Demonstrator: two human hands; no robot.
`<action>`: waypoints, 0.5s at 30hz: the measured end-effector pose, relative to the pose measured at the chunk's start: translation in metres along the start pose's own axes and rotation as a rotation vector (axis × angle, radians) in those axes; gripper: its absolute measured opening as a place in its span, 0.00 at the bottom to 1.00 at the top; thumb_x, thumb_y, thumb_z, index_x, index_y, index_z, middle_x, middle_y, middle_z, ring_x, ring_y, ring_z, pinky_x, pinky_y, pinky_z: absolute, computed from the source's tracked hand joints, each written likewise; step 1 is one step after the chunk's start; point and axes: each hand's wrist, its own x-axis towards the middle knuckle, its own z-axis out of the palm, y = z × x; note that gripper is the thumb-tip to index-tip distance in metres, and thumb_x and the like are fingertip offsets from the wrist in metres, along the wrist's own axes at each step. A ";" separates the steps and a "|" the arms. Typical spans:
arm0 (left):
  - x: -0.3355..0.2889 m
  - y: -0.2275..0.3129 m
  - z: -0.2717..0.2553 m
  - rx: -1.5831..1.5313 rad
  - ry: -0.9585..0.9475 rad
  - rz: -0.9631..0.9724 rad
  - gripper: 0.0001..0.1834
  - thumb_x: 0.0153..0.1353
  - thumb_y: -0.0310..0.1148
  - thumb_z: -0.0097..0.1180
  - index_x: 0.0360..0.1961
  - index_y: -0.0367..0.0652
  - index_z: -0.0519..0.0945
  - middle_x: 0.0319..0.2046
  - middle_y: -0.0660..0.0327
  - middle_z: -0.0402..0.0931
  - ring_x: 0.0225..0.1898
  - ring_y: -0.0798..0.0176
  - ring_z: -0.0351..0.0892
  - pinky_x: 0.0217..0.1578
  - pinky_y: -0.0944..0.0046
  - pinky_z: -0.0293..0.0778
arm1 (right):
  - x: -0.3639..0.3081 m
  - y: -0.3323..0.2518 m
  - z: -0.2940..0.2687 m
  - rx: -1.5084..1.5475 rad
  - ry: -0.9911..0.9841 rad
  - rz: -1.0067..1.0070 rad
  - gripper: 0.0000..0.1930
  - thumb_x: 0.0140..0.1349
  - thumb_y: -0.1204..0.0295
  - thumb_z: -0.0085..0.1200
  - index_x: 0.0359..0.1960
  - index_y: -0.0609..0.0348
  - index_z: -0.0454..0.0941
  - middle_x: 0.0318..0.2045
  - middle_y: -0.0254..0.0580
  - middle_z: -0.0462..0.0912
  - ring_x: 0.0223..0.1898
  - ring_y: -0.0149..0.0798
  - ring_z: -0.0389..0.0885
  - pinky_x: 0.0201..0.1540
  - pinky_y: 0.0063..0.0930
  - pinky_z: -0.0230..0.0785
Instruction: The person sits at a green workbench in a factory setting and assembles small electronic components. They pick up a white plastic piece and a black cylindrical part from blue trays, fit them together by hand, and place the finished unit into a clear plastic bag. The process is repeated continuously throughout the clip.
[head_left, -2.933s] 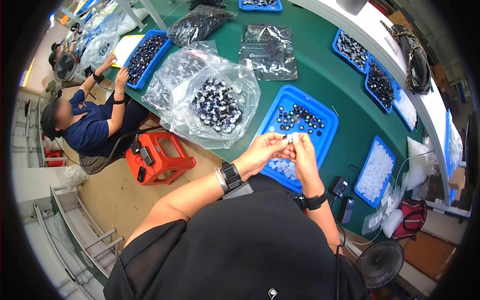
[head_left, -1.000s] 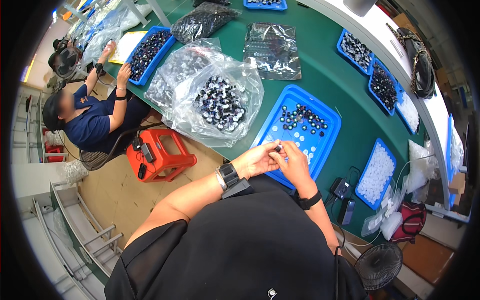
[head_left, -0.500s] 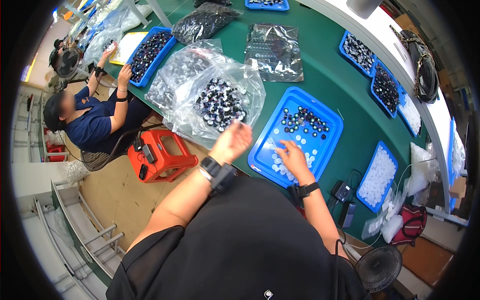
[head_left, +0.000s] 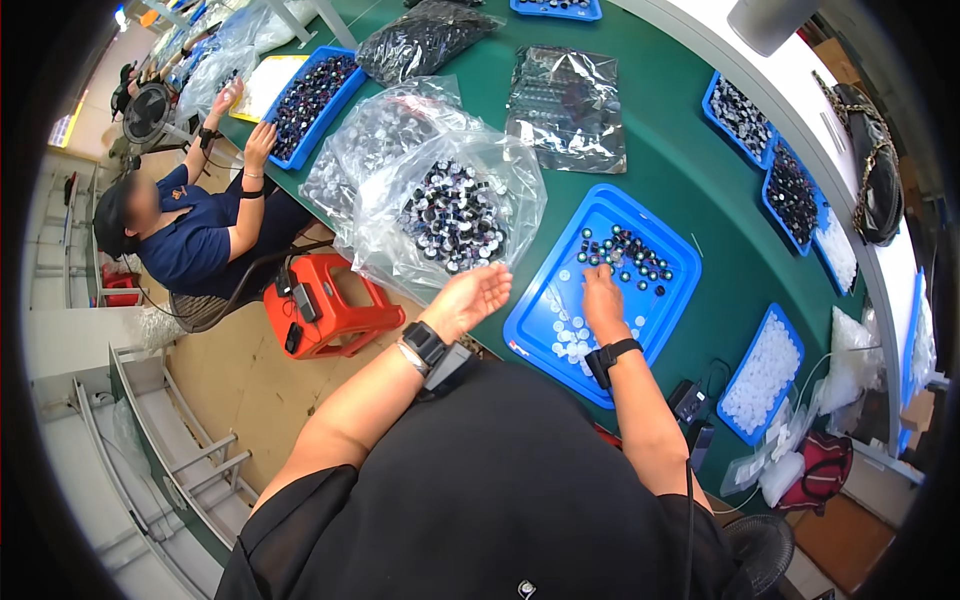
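Observation:
My left hand (head_left: 478, 298) is palm up with loosely curled fingers apart, and nothing shows in it. It is at the near edge of an opened clear plastic bag (head_left: 522, 200) holding a heap of small black-and-clear round pieces (head_left: 453, 215). My right hand (head_left: 603, 305) reaches into a blue tray (head_left: 528, 300), its fingers drawn together and pointing down; what they pinch, if anything, is hidden. Just beyond its fingertips lies a cluster of small dark round pieces (head_left: 632, 252) with shiny centres. Small translucent discs (head_left: 572, 340) are scattered in the tray's near part.
More blue trays stand at right, one with white pieces (head_left: 762, 375), another with dark pieces (head_left: 790, 190). A flat dark plastic packet (head_left: 566, 108) lies beyond the tray. At left, a co-worker (head_left: 190, 225) handles pieces by a blue tray (head_left: 315, 105); a red stool (head_left: 335, 300) stands nearby.
My right hand has moved forward in the tray toward the dark pieces, and its spread fingers have drawn together. My left hand has shifted slightly back from the bag's heap, with its fingers straighter.

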 end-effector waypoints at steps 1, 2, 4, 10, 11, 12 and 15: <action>0.004 -0.005 0.005 0.071 -0.009 0.009 0.10 0.65 0.31 0.49 0.43 0.35 0.75 0.35 0.58 0.77 0.35 0.65 0.77 0.39 0.65 0.77 | -0.001 0.001 -0.002 -0.002 -0.015 0.023 0.12 0.57 0.76 0.52 0.43 0.60 0.73 0.44 0.52 0.71 0.39 0.57 0.77 0.41 0.47 0.71; 0.008 -0.011 0.010 0.145 -0.020 0.016 0.10 0.65 0.30 0.49 0.43 0.35 0.74 0.35 0.58 0.77 0.35 0.65 0.77 0.39 0.66 0.77 | -0.004 0.001 -0.004 0.028 0.062 0.025 0.10 0.57 0.75 0.53 0.42 0.60 0.73 0.41 0.51 0.73 0.37 0.55 0.78 0.38 0.45 0.72; 0.016 -0.021 0.027 0.315 -0.029 0.027 0.10 0.63 0.28 0.51 0.43 0.35 0.74 0.36 0.57 0.77 0.36 0.65 0.77 0.39 0.67 0.76 | -0.011 0.004 -0.011 0.085 0.225 0.037 0.09 0.58 0.72 0.55 0.39 0.60 0.72 0.35 0.51 0.75 0.31 0.50 0.80 0.33 0.41 0.73; 0.087 -0.063 0.043 1.449 -0.097 0.655 0.14 0.54 0.28 0.55 0.42 0.35 0.77 0.37 0.51 0.78 0.38 0.53 0.78 0.42 0.58 0.74 | -0.042 0.004 -0.046 0.912 0.211 0.391 0.09 0.65 0.66 0.51 0.37 0.60 0.72 0.17 0.33 0.73 0.16 0.26 0.71 0.18 0.21 0.62; 0.098 -0.065 0.043 1.689 -0.116 0.857 0.15 0.52 0.27 0.56 0.42 0.36 0.78 0.38 0.50 0.78 0.39 0.50 0.77 0.42 0.56 0.74 | -0.048 0.010 -0.046 1.036 0.162 0.392 0.09 0.66 0.66 0.49 0.36 0.60 0.74 0.17 0.31 0.73 0.17 0.24 0.69 0.19 0.18 0.61; 0.102 -0.069 0.051 1.805 -0.074 0.896 0.14 0.50 0.27 0.55 0.39 0.36 0.79 0.37 0.50 0.77 0.40 0.48 0.76 0.42 0.55 0.73 | -0.056 0.009 -0.053 1.050 0.110 0.404 0.10 0.67 0.66 0.48 0.34 0.60 0.75 0.18 0.30 0.72 0.17 0.23 0.69 0.19 0.18 0.61; 0.113 -0.084 0.060 2.099 0.014 0.909 0.11 0.47 0.28 0.54 0.34 0.40 0.79 0.35 0.52 0.76 0.42 0.49 0.74 0.41 0.54 0.72 | -0.074 -0.004 -0.073 1.298 0.123 0.464 0.11 0.67 0.66 0.47 0.29 0.60 0.73 0.21 0.33 0.73 0.19 0.26 0.71 0.21 0.20 0.65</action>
